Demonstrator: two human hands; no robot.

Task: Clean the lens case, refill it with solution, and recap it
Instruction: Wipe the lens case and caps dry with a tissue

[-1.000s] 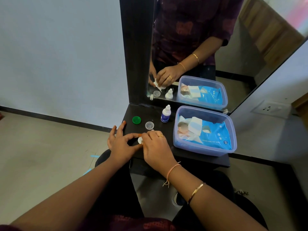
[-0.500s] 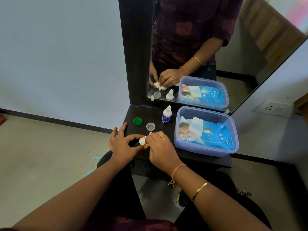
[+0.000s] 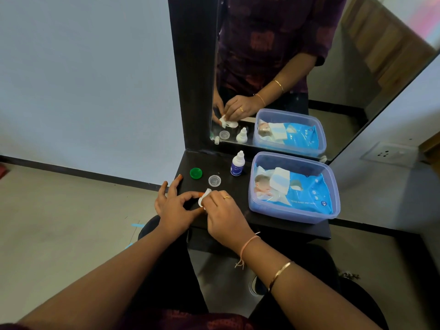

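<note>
Over the front edge of the black shelf (image 3: 273, 225), my left hand (image 3: 173, 206) pinches a small white lens case (image 3: 201, 201) between thumb and forefinger. My right hand (image 3: 223, 210) presses a white wipe (image 3: 207, 192) against the case; most of the case is hidden by my fingers. A green cap (image 3: 196, 173) and a clear cap (image 3: 214, 181) lie loose on the shelf behind my hands. A small white solution bottle (image 3: 237, 163) with a dark blue label stands upright, capped, farther back.
A clear blue tub (image 3: 294, 210) holding a blue pack of wet wipes (image 3: 307, 194) fills the right half of the shelf. A black-framed mirror (image 3: 309, 67) stands behind the shelf and reflects my hands. Grey floor lies below on the left.
Both hands have lifted the case slightly and tilted it. My right hand has shifted the wipe over the case; the white wipe shows more now.
</note>
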